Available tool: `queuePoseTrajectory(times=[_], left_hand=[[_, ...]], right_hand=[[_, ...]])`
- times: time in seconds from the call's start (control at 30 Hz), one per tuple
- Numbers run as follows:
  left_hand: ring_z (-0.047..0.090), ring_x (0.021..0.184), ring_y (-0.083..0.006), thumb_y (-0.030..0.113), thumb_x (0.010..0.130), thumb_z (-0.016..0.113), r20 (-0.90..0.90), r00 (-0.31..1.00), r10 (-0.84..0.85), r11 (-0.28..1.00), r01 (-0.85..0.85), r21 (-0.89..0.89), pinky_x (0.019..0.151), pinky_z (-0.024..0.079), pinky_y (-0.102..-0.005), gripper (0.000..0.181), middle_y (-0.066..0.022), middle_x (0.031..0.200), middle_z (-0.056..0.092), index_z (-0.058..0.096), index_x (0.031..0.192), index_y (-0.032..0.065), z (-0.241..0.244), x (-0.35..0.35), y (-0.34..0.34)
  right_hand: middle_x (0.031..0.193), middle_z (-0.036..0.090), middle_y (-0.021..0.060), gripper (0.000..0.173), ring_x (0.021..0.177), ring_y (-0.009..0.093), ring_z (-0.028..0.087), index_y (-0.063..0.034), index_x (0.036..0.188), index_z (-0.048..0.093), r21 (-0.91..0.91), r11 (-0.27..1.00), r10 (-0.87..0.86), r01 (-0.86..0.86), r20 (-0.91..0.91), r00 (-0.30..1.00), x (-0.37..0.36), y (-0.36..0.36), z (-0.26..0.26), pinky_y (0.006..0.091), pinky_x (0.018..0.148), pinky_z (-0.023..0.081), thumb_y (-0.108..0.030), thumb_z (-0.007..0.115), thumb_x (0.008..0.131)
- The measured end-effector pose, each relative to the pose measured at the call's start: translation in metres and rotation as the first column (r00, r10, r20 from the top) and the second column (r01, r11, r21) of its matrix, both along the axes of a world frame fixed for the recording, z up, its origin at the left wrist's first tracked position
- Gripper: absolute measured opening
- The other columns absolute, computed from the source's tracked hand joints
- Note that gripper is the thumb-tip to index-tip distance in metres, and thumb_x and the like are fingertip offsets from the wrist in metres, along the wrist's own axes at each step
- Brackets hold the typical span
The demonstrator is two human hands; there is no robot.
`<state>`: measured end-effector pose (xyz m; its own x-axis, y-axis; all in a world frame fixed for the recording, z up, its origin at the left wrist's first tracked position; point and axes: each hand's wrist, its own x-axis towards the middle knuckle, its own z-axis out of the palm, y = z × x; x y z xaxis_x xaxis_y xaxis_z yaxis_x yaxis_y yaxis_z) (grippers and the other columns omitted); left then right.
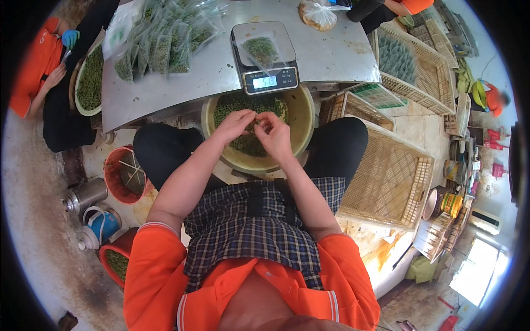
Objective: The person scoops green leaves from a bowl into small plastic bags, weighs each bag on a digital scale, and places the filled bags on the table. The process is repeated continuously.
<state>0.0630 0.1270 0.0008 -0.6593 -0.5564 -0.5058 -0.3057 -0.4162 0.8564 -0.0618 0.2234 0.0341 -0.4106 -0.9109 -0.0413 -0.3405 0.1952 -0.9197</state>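
A large yellowish plastic basin (306, 140) of small green peppercorn-like berries (252, 145) stands between the knees. Over it, my left hand (238, 125) and my right hand (273, 134) meet at the fingertips. Something small seems pinched between them, too small to name. On the metal table's edge just beyond, a digital kitchen scale (285, 41) carries a clear plastic bag (261, 50) partly filled with the green berries; its display is lit. Many similar filled bags (169, 45) lie heaped on the table (215, 78), left of the scale.
A tied plastic bag (319, 14) lies at the table's far right. Plastic crates (385, 173) stand at the right, one holding bags (395, 60). A red bucket (109, 173) and thermos flasks (89, 194) stand left. A co-worker (41, 70) is at the left; others are farther right.
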Motion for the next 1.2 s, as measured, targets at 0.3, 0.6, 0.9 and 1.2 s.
queuePoseTrajectory(times=[0.3, 0.6, 0.9, 1.2], left_hand=[[0.053, 0.067, -0.0055, 0.017, 0.088, 0.065, -0.060, 0.984, -0.166, 0.982, 0.160, -0.097, 0.060, 0.044, -0.0219, 0.016, 0.0034, 0.079, 0.059, 0.062, 0.099, 0.0052, 0.009, 0.012, -0.005], [0.051, 0.068, -0.0046, 0.016, 0.087, 0.067, -0.070, 0.992, -0.103, 0.979, 0.089, -0.182, 0.059, 0.041, -0.0221, 0.018, 0.0029, 0.077, 0.058, 0.061, 0.098, 0.0030, 0.014, 0.017, -0.014], [0.054, 0.072, -0.0062, 0.014, 0.088, 0.065, -0.171, 0.984, -0.045, 0.987, 0.018, -0.158, 0.064, 0.045, -0.0230, 0.015, 0.0012, 0.080, 0.060, 0.062, 0.096, 0.0018, 0.017, 0.015, -0.010], [0.061, 0.073, -0.0229, 0.012, 0.085, 0.064, 0.008, 0.998, 0.068, 0.719, -0.044, -0.694, 0.068, 0.048, -0.0339, 0.015, -0.0105, 0.083, 0.064, 0.059, 0.096, 0.0027, 0.008, 0.014, -0.005]], right_hand=[[0.076, 0.067, 0.0062, 0.016, 0.065, 0.011, 0.063, -0.0013, 0.088, 0.069, -0.036, 0.999, 0.019, -0.029, -0.245, 0.969, -0.026, 0.000, 0.003, 0.0249, 0.063, 0.051, -0.003, 0.069, 0.072], [0.085, 0.070, 0.0132, 0.018, 0.073, 0.019, 0.068, 0.0003, 0.095, 0.069, -0.291, 0.939, -0.246, 0.181, -0.206, 0.947, -0.036, -0.062, 0.087, 0.0287, 0.069, 0.052, -0.006, 0.072, 0.078], [0.083, 0.070, 0.0136, 0.021, 0.073, 0.018, 0.068, -0.0003, 0.101, 0.069, 0.000, 0.997, 0.081, -0.082, -0.153, 0.985, -0.016, -0.012, 0.040, 0.0298, 0.068, 0.052, -0.011, 0.070, 0.083], [0.070, 0.068, 0.0051, 0.014, 0.062, 0.008, 0.059, -0.0005, 0.092, 0.072, 0.044, 0.992, -0.118, 0.114, 0.084, 0.989, -0.022, 0.005, 0.022, 0.0244, 0.058, 0.048, -0.009, 0.071, 0.080]])
